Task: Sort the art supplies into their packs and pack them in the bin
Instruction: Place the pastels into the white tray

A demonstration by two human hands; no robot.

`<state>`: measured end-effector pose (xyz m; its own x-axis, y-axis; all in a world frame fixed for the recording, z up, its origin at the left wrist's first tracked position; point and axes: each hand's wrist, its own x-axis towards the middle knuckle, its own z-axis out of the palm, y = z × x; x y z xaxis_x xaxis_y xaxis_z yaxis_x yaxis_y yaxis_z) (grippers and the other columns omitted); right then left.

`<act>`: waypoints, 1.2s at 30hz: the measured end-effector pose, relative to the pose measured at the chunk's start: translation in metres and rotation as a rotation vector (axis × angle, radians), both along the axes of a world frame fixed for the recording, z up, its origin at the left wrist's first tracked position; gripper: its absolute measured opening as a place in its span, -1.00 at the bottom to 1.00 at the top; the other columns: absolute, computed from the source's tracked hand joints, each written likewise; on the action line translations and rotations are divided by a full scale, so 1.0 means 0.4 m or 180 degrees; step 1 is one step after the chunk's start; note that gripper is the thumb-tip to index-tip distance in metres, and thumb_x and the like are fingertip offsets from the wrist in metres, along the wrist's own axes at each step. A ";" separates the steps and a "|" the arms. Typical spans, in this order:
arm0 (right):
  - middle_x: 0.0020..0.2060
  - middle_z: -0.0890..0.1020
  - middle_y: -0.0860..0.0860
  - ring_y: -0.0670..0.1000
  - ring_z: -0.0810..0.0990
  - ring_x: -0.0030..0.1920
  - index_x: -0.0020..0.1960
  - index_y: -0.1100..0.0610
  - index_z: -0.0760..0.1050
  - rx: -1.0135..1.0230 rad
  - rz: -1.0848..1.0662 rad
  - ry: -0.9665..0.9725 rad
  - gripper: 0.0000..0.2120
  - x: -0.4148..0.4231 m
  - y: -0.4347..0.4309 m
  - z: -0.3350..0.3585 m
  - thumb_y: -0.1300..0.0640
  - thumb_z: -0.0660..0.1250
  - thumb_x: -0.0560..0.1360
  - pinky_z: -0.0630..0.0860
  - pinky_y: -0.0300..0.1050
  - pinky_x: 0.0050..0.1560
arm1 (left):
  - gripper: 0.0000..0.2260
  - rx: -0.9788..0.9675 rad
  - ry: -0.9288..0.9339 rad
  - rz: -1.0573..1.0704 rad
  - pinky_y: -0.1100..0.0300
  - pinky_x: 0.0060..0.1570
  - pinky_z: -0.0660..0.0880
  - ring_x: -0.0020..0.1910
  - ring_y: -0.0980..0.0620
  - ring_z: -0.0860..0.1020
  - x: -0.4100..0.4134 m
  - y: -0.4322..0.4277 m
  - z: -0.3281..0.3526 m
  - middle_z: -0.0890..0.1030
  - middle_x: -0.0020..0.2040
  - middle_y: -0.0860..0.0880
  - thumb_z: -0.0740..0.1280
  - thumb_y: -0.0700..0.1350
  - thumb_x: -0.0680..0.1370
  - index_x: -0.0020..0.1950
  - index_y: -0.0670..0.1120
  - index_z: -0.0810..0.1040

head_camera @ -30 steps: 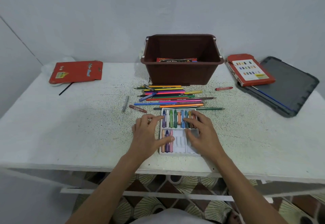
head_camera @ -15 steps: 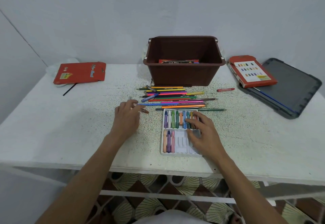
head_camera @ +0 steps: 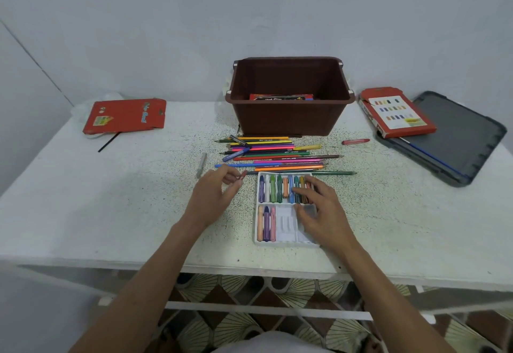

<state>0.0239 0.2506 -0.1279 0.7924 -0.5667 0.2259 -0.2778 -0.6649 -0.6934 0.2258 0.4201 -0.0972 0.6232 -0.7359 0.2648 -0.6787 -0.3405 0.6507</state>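
Observation:
A white crayon tray [head_camera: 286, 240] lies near the table's front edge, with a full upper row of crayons and three in the lower row. My right hand [head_camera: 322, 211] rests on the tray's right side, fingers spread over the crayons. My left hand [head_camera: 215, 193] hovers just left of the tray and pinches a dark red crayon [head_camera: 242, 175]. Several coloured pencils [head_camera: 273, 154] lie in a heap behind the tray. The brown bin [head_camera: 290, 119] stands beyond them with a red pack [head_camera: 280, 97] inside.
A grey crayon [head_camera: 201, 164] lies left of the pencils and a red crayon [head_camera: 355, 141] to their right. A red pencil pack [head_camera: 125, 115] sits far left, a red crayon box [head_camera: 397, 112] and dark grey lid [head_camera: 455, 136] far right.
My left hand left the tray, reached left to the dark red crayon on the table, picked it up and is now coming back toward the tray. My right hand stayed on the tray.

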 end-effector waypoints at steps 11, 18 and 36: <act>0.44 0.34 -0.09 -0.12 0.21 0.42 0.32 -0.03 0.53 -0.0060 -0.0034 0.0041 -0.64 0.001 0.002 0.000 0.09 0.39 0.52 0.15 -0.16 0.36 | -0.72 -0.0359 0.1202 -0.0591 0.34 -0.16 0.56 -0.23 0.16 0.65 -0.166 -0.018 0.055 0.63 -0.16 0.00 0.44 -0.21 0.52 0.21 -0.03 0.54; 0.44 0.35 -0.06 -0.05 0.23 0.44 0.32 -0.01 0.53 -0.0053 -0.0013 0.0026 -0.63 0.000 0.002 -0.001 0.10 0.39 0.52 0.16 -0.14 0.36 | -0.73 -0.0116 0.0478 -0.0750 0.37 -0.05 0.46 -0.11 0.19 0.57 -0.190 -0.025 0.005 0.63 -0.11 0.09 0.47 -0.08 0.49 0.18 0.02 0.59; 0.45 0.34 -0.07 -0.05 0.22 0.45 0.32 -0.03 0.53 -0.0027 -0.0010 0.0074 -0.63 0.001 0.000 -0.001 0.09 0.38 0.52 0.16 -0.12 0.39 | -0.30 0.0808 -0.0014 -0.0086 0.07 0.29 0.08 0.41 -0.02 0.13 -0.169 -0.038 -0.041 0.21 0.44 0.00 0.28 0.29 0.36 0.49 0.16 0.27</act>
